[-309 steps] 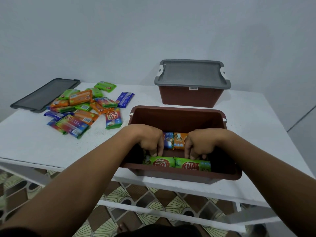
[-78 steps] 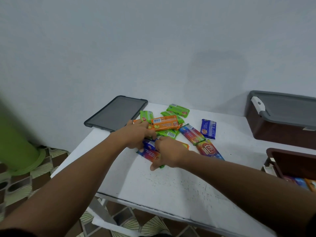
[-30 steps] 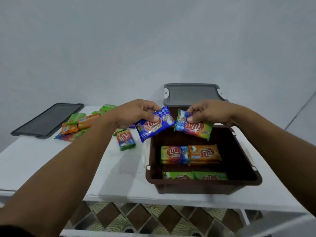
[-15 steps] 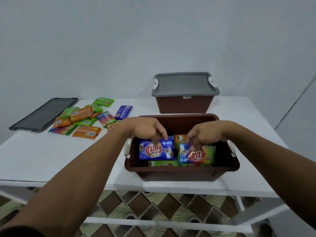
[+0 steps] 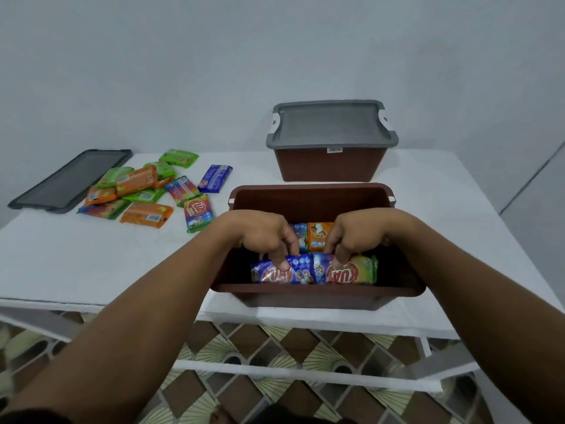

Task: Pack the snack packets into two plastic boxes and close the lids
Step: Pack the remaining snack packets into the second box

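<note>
Both hands have sunk deeper into the open brown box [image 5: 312, 194] at the counter's [image 5: 76, 261] front edge. The left hand [image 5: 263, 237] pinches a blue packet [image 5: 281, 272]; the right hand [image 5: 356, 237] pinches a green-ended packet [image 5: 351, 272], fingers curled downward, wrists bent. Loose packets [image 5: 143, 191] lie near the left rear corner.

Two bare forearms and hands, no gloves or jewellery showing.

Both arms are uncovered from the lower frame edge up to the wrists, long and slim, with no watch, band or ring to be seen on the left hand [image 5: 263, 237] or the right hand [image 5: 357, 237]. Short, unpainted nails show on the fingers [image 5: 282, 264]. A sliver of dark clothing [image 5: 33, 419] sits at the bottom left corner, and more dark fabric at the bottom centre; its cut cannot be made out.
</note>
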